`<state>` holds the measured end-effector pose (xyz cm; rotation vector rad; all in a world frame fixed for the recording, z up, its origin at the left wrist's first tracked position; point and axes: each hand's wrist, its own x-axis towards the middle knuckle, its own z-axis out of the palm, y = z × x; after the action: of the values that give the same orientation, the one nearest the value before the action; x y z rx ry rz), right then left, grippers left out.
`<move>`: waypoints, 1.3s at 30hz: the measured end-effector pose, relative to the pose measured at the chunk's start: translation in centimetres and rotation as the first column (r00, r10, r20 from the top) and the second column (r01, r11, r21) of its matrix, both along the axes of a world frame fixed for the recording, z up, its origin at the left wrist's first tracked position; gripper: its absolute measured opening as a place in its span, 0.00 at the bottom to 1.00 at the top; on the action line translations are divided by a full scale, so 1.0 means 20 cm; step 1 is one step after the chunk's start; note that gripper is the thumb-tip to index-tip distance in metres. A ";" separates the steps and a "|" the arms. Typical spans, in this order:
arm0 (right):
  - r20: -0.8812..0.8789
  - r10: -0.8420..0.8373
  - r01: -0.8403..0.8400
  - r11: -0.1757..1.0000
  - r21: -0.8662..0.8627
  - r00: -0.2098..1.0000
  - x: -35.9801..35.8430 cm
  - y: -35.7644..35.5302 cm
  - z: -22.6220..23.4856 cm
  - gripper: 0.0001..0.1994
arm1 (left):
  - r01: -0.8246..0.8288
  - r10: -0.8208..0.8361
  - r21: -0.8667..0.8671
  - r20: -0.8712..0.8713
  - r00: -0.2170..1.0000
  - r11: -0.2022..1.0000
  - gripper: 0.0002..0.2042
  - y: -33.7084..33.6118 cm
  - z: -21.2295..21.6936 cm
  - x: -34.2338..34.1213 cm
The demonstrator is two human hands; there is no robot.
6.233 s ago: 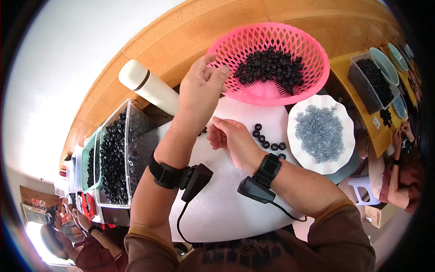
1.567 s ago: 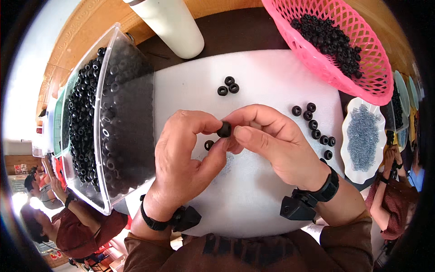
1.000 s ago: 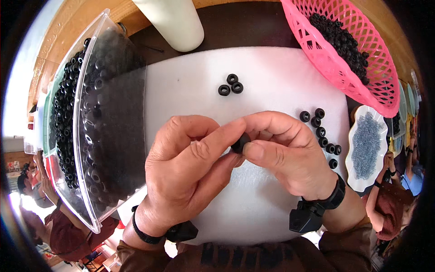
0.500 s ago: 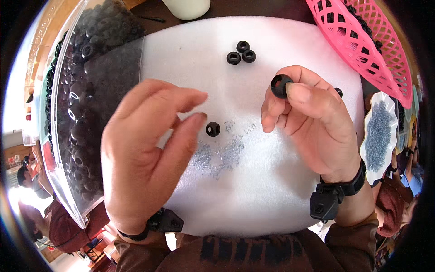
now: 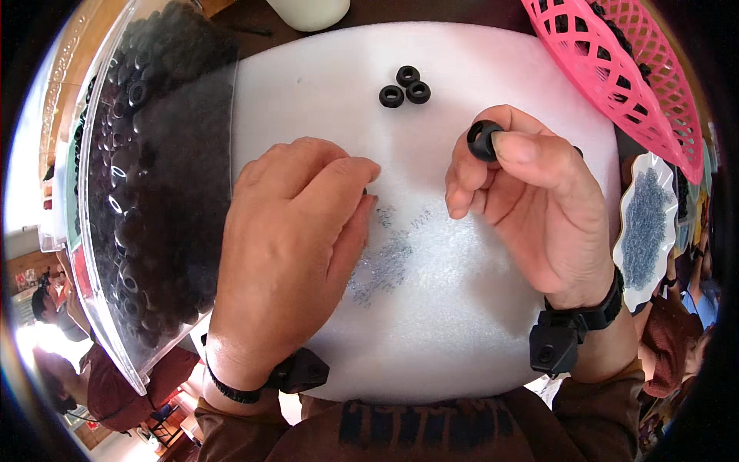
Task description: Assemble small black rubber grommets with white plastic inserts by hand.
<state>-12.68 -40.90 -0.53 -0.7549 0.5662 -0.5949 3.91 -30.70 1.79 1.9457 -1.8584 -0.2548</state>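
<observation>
Between the thumb and index finger of my right hand (image 5: 531, 192) is a hollow black ball-shaped part (image 5: 483, 141), raised above the white padded mat (image 5: 323, 77). My left hand (image 5: 296, 246) is over the mat's middle, its thumb and index finger closed on a black ring-shaped part. Only a dark sliver of that part shows at the fingertips. Just right of the left hand, small thin metal springs (image 5: 385, 258) lie scattered. Farther back stand three thick black rings (image 5: 418, 92), grouped close together.
A clear plastic bin (image 5: 154, 192) full of black parts borders the mat on the left. At the far right leans a pink lattice basket (image 5: 585, 69), and below it a white scalloped dish (image 5: 670, 212) holds many springs. A pale container (image 5: 312, 9) stands at the back.
My left hand has moved right and its fingers have closed on the black part that lay on the mat. The right hand has barely moved, still gripping its part.
</observation>
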 end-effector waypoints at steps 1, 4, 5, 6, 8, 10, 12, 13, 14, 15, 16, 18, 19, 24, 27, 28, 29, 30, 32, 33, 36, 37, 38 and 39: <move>0.002 0.010 -0.010 1.000 -0.001 1.000 0.00 0.00 0.00 0.12 | 0.003 -0.003 0.001 0.003 1.000 1.000 0.09 0.00 0.00 -0.01; 0.017 0.034 -0.034 0.999 -0.028 0.999 0.00 -0.01 -0.01 0.13 | 0.113 -0.113 -0.017 -0.023 0.993 0.993 0.09 -0.01 0.00 -0.06; 0.020 0.031 -0.030 0.999 -0.029 0.999 0.00 -0.01 -0.01 0.13 | 0.127 -0.127 0.010 0.021 0.992 0.992 0.10 -0.01 0.00 -0.08; 0.015 0.024 -0.024 1.000 -0.018 1.000 0.00 0.00 -0.01 0.13 | 0.140 -0.142 0.038 0.065 0.988 0.989 0.10 -0.02 0.01 -0.10; 0.015 0.014 -0.014 1.000 -0.011 1.000 0.00 0.00 -0.01 0.13 | 0.128 -0.133 0.060 0.085 0.987 0.990 0.11 -0.02 -0.01 -0.13; 0.029 0.032 -0.032 0.999 -0.002 0.999 -0.01 0.00 0.01 0.12 | 0.089 -0.095 0.042 0.177 0.980 0.995 0.08 -0.01 -0.04 -0.16; 0.022 0.037 -0.037 0.999 -0.005 0.999 -0.01 0.00 0.01 0.12 | 0.129 -0.133 0.035 0.183 0.974 0.991 0.09 0.00 -0.05 -0.17; 0.019 0.067 -0.067 0.998 0.001 0.998 -0.01 0.01 0.01 0.12 | 0.144 -0.149 0.038 0.192 0.970 0.989 0.11 0.00 -0.05 -0.17; 0.031 0.092 -0.093 0.995 0.038 0.995 -0.01 0.01 0.01 0.11 | 0.191 -0.192 0.025 0.179 0.965 0.981 0.11 0.00 -0.05 -0.18; 0.025 0.111 -0.113 0.990 0.081 0.993 -0.01 0.01 0.01 0.11 | 0.151 -0.158 0.047 0.196 0.968 0.987 0.11 -0.01 -0.04 -0.19; 0.082 0.148 -0.154 0.986 0.067 0.986 -0.01 0.01 -0.01 0.09 | 0.112 -0.125 0.070 0.215 0.969 0.991 0.11 -0.02 -0.05 -0.20; 0.155 0.183 -0.194 0.979 0.060 0.971 0.01 0.02 -0.01 0.10 | 0.133 -0.130 0.009 0.287 0.949 0.991 0.10 -0.01 -0.03 -0.20; 0.156 0.173 -0.186 0.980 0.067 0.972 -0.01 0.02 -0.01 0.09 | 0.132 -0.126 -0.003 0.290 0.949 0.991 0.10 -0.02 -0.02 -0.20; 0.113 0.196 -0.192 0.980 -0.041 0.974 -0.01 0.03 -0.01 0.10 | -0.191 0.187 -0.062 -0.062 0.980 0.980 0.08 0.01 -0.03 -0.15; 0.057 0.229 -0.221 0.969 -0.112 0.972 -0.03 0.03 0.00 0.10 | -0.267 0.219 -0.071 -0.396 0.892 0.961 0.04 0.03 -0.02 -0.14; 0.063 0.229 -0.221 0.968 -0.115 0.971 -0.03 0.03 0.00 0.10 | -0.276 0.219 -0.066 -0.444 0.869 0.959 0.04 0.03 0.00 -0.15; 0.070 0.238 -0.230 0.968 -0.104 0.969 -0.03 0.03 0.01 0.10 | -0.286 0.231 -0.062 -0.441 0.867 0.956 0.04 0.04 0.01 -0.16; 0.077 0.249 -0.242 0.966 -0.093 0.965 -0.02 0.03 0.01 0.10 | -0.290 0.216 -0.074 -0.500 0.839 0.954 0.04 0.04 0.02 -0.17; 0.110 0.262 -0.257 0.965 -0.059 0.959 -0.01 0.05 0.01 0.10 | -0.318 0.219 -0.090 -0.552 0.805 0.944 0.05 0.06 0.04 -0.19; 0.139 0.269 -0.268 0.963 -0.031 0.953 0.01 0.05 0.01 0.10 | -0.315 0.197 -0.098 -0.597 0.778 0.944 0.06 0.06 0.04 -0.19; 0.218 0.239 -0.253 0.966 0.042 0.946 -0.01 0.06 0.00 0.10 | -0.284 0.139 -0.101 -0.687 0.713 0.953 0.07 0.05 0.04 -0.17; 0.218 0.221 -0.241 0.968 0.070 0.950 -0.02 0.06 0.00 0.09 | -0.283 0.139 -0.079 -0.727 0.672 0.956 0.07 0.04 0.04 -0.17; 0.226 0.210 -0.236 0.967 0.094 0.951 -0.03 0.06 0.01 0.08 | -0.285 0.140 -0.063 -0.760 0.635 0.956 0.07 0.03 0.05 -0.16; 0.232 0.238 -0.258 0.964 0.060 0.943 -0.03 0.05 0.02 0.08 | -0.240 0.096 -0.063 -0.799 0.594 0.969 0.07 0.04 0.08 -0.13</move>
<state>-13.26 -39.90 -0.22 -0.6518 0.2819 -0.4097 1.30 -29.89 3.32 1.4870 -1.0433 -0.7454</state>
